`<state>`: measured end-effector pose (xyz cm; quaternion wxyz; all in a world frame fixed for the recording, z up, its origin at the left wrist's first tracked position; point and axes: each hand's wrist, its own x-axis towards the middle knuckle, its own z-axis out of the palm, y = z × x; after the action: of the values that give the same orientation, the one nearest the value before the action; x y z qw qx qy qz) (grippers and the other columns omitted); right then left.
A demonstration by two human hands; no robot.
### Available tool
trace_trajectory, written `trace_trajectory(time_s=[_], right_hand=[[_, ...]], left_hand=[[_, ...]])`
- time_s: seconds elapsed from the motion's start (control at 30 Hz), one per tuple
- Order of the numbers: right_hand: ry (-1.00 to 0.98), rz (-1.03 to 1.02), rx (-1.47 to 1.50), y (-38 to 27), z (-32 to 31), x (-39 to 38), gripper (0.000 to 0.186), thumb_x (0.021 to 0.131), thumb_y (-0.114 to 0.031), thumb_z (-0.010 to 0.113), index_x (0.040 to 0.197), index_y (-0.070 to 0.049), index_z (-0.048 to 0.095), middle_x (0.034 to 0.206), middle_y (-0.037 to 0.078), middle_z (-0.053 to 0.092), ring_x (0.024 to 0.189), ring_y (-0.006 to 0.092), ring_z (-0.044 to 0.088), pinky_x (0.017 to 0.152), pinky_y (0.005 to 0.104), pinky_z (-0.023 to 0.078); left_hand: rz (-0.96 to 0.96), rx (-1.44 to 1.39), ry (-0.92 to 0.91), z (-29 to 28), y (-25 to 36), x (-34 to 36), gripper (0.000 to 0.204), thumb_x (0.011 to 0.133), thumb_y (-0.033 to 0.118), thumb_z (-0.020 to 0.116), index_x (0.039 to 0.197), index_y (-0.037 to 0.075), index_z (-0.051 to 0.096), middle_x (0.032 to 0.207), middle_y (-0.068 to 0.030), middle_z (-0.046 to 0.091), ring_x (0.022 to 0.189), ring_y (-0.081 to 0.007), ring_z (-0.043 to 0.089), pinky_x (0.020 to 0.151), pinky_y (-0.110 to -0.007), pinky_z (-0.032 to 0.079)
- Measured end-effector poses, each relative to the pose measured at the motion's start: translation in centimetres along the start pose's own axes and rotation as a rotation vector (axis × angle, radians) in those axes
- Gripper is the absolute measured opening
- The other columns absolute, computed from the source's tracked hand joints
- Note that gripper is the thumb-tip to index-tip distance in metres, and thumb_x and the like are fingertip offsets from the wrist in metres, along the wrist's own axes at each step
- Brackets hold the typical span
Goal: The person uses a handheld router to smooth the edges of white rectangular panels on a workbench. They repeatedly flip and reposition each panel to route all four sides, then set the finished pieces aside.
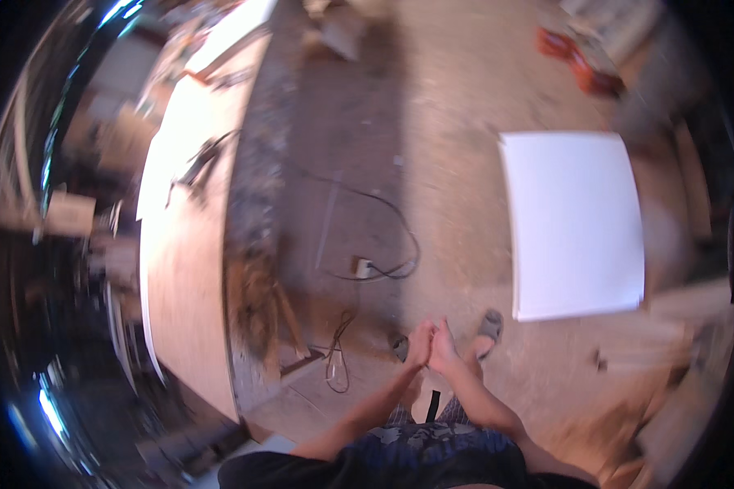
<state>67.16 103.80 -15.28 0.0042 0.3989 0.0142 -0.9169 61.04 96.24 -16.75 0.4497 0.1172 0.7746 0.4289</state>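
My left hand and my right hand meet in front of my body, fingers closed and pressed against each other, slightly blurred; whatever lies between them, if anything, is hidden. Below them are my sandalled feet on the concrete floor. To the right lies a white rectangular sheet or stack of sheets. On my left stands a long plywood workbench, with a dark power tool and its cord on top.
A power strip and looping cables lie on the floor by the bench, with another cord nearer me. Orange objects sit at the back right. Wooden boards and sawdust are at the right.
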Motion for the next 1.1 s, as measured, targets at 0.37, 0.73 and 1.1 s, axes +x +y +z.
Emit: trace_trajectory(time_s=[0.37,0.73,1.1], right_hand=[[-0.379,-0.5,-2.413,4.2,12.3,1.8,0.058,0.097,-0.036,0.051,0.144,-0.003,0.047,0.143,0.024,0.05,0.135,0.0393,0.044,0.116,0.0439,0.03],[0.392,0.314,-1.876,-2.0,8.0,-3.9,0.046,0.097,-0.038,0.056,0.125,-0.002,0.063,0.121,0.012,0.065,0.097,0.0239,0.065,0.088,0.0406,0.05],[-2.172,0.702,-1.565,18.0,61.5,-19.0,0.051,0.106,-0.037,0.042,0.137,0.003,0.05,0.139,0.021,0.051,0.13,0.0327,0.048,0.109,0.0405,0.036]], left_hand=[[-0.058,-1.268,-0.032,-25.0,6.3,-19.0,0.073,0.101,0.065,0.025,0.156,0.017,0.027,0.158,-0.0049,0.036,0.141,-0.0284,0.038,0.117,-0.048,0.024],[-0.716,-0.451,-0.129,-23.6,-23.1,-37.6,0.067,0.102,0.048,0.045,0.155,0.011,0.029,0.16,-0.0123,0.029,0.147,-0.0265,0.026,0.118,-0.042,0.022],[0.078,0.17,0.396,-41.3,5.7,-16.3,0.054,0.101,0.035,0.054,0.142,0.002,0.047,0.131,-0.0206,0.061,0.12,-0.0322,0.06,0.103,-0.041,0.046]])
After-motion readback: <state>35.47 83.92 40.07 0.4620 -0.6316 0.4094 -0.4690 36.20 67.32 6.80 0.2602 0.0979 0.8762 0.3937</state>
